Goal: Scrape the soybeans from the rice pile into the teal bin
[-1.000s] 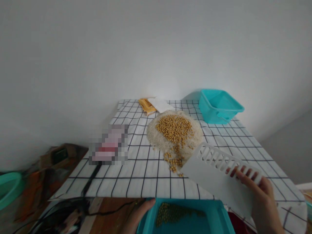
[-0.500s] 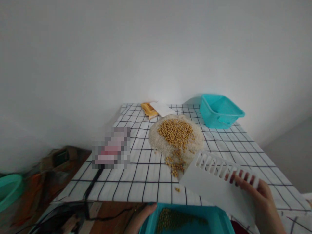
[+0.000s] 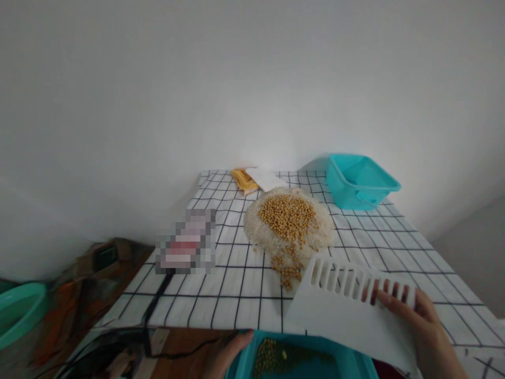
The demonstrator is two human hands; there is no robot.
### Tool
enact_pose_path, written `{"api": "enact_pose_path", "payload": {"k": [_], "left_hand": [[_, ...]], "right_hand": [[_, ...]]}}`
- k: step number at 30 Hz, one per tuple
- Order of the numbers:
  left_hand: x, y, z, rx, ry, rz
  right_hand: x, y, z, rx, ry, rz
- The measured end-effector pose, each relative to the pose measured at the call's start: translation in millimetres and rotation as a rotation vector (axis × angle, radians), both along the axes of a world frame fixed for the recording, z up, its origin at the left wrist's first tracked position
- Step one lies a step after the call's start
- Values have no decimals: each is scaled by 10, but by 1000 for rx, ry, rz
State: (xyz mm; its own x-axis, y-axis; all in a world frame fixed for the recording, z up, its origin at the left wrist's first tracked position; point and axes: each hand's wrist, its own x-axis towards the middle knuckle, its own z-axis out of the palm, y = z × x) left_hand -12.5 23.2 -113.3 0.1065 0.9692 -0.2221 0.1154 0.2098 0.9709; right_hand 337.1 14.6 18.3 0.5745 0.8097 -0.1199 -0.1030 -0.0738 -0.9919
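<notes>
far teal bin (image 3: 361, 181), green basin (image 3: 18, 310)

Left hand (image 3: 226, 353) and right hand (image 3: 424, 329): both bare, no gloves, rings or sleeves visible at the wrists.

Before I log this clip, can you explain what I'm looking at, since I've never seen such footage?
There is no machine: a camera worn on a person's head looks down at their two bare hands. The right hand holds a white slotted scraper at the table edge. The left hand steadies a teal tray containing soybeans. On the checked tablecloth lies a rice pile topped with more soybeans, with a second teal bin behind.
</notes>
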Motion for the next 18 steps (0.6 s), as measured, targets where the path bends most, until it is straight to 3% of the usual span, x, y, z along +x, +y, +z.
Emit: {"api": "enact_pose_path", "payload": {"k": [5,10,18], "left_hand": [[-49,-31,-147,17,-10,-17],[-6,-74,-62,-143,-32,-20],[31,-31,-15,-175,-76,-67]], "right_hand": [[-16,36,19,6,78,-7],[26,47,-42,-29,84,-62],[11,56,-83,8,56,-61]]}}
